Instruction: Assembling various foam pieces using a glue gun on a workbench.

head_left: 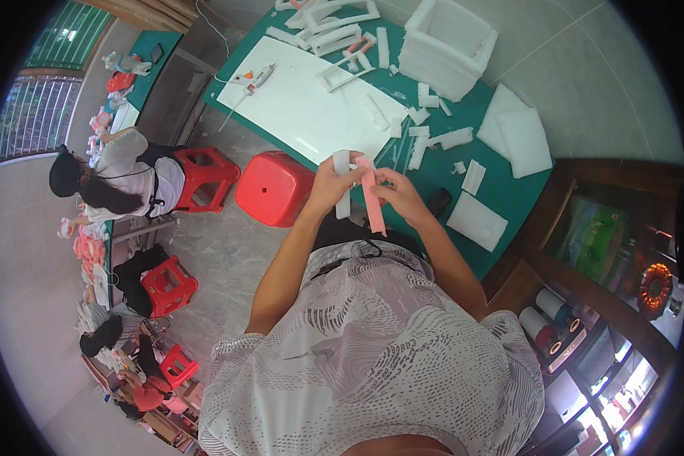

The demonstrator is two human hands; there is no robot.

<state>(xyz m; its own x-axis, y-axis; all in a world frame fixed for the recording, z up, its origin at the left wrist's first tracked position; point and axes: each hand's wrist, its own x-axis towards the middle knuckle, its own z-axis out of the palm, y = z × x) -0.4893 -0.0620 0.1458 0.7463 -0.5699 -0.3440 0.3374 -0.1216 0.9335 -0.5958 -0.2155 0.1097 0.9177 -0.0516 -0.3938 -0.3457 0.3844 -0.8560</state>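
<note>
My left hand (331, 185) is closed at the front edge of the table, with a white foam strip (343, 204) caught in its fingers. Its fingertips also meet the top of a pink strip (374, 207) that hangs down in front of my body. From the other side my right hand (403, 199) pinches the same pink strip near its upper part. The two strips hang side by side, a little apart at their lower ends. Fingers partly cover where the strips are gripped.
On the green table (520, 205) lie a white board (300, 99), a glue gun (260, 79), foam frames (340, 39) and several foam scraps. A white foam box (441, 64) stands at the back. A red stool (270, 186) is left; people sit at a further bench.
</note>
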